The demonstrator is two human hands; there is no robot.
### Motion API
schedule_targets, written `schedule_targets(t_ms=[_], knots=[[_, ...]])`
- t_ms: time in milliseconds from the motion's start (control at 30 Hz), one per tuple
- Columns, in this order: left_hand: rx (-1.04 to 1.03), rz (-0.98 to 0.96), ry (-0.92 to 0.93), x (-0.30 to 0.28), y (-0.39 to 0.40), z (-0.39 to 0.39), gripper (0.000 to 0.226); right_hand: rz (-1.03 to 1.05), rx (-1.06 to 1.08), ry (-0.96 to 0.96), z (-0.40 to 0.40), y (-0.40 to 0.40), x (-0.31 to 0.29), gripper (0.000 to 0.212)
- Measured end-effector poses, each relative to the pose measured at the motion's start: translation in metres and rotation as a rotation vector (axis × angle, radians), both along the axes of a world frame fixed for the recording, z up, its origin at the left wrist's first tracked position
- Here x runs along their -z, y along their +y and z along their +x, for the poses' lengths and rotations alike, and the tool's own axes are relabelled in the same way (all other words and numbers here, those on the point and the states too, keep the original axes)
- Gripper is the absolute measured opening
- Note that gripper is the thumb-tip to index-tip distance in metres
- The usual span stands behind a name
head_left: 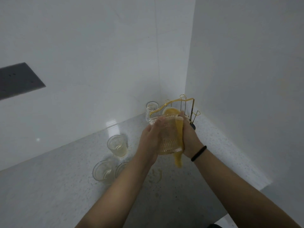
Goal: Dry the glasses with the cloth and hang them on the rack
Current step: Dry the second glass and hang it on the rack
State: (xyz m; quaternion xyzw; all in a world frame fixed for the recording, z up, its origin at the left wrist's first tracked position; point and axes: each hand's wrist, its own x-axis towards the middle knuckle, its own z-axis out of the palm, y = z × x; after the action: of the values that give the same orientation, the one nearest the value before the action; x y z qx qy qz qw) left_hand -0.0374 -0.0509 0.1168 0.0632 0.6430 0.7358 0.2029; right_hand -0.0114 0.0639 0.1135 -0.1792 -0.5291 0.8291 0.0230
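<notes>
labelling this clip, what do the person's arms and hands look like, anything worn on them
Both forearms are bare, with no sleeves in view and no gloves on the left hand or the right hand. The only thing worn is a thin black band around the right wrist. No rings or watch can be made out.

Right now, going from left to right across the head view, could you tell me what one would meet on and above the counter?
Dark wall panel → front-left glass → left hand → yellow cloth → right hand → black wristband.
</notes>
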Motion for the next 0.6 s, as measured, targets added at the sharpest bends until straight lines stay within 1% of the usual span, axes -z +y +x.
schedule_targets(t_ms=[67, 100, 167, 200, 267, 333, 400, 433, 467, 500, 533, 567, 600], knots=[[-0.044, -0.030, -0.023, -0.003, 0.000, -0.002, 0.030, 0.018, -0.005, -0.009, 0.000, -0.004, 0.004, 0.056], [-0.069, -0.038, -0.020, -0.004, -0.001, -0.005, 0.030, 0.088, 0.005, -0.029, 0.002, -0.010, 0.009, 0.051], [-0.086, -0.052, 0.034, -0.002, -0.003, -0.010, 0.039, 0.213, 0.023, -0.060, 0.007, -0.019, 0.017, 0.037], [-0.072, -0.059, 0.063, -0.002, -0.003, -0.010, 0.041, 0.199, 0.020, -0.047, 0.009, -0.022, 0.017, 0.036], [-0.038, -0.058, 0.097, -0.001, -0.001, -0.006, 0.037, 0.016, 0.027, -0.001, 0.007, -0.016, 0.009, 0.049], [-0.049, -0.053, 0.117, -0.002, 0.004, -0.005, 0.037, -0.122, 0.035, -0.004, 0.004, -0.010, 0.000, 0.060], [-0.097, -0.056, 0.132, -0.005, 0.010, -0.009, 0.049, -0.145, 0.048, -0.007, 0.003, -0.009, -0.003, 0.059], [-0.129, -0.086, 0.115, -0.007, 0.012, -0.012, 0.066, -0.148, 0.059, 0.003, 0.004, -0.008, -0.002, 0.058], [-0.148, -0.141, 0.098, -0.008, 0.013, -0.014, 0.074, -0.152, 0.068, 0.013, 0.005, -0.008, -0.001, 0.057], [-0.157, -0.207, 0.106, -0.007, 0.013, -0.014, 0.074, -0.146, 0.084, 0.016, 0.005, -0.007, 0.000, 0.057], [-0.156, -0.266, 0.136, -0.005, 0.013, -0.013, 0.069, -0.141, 0.105, 0.013, 0.005, -0.006, 0.000, 0.058], [-0.147, -0.310, 0.168, -0.004, 0.013, -0.009, 0.064, -0.122, 0.127, 0.008, 0.005, -0.006, 0.001, 0.057], [-0.136, -0.333, 0.190, -0.004, 0.013, -0.006, 0.065, -0.099, 0.142, 0.013, 0.005, -0.005, 0.003, 0.056]])
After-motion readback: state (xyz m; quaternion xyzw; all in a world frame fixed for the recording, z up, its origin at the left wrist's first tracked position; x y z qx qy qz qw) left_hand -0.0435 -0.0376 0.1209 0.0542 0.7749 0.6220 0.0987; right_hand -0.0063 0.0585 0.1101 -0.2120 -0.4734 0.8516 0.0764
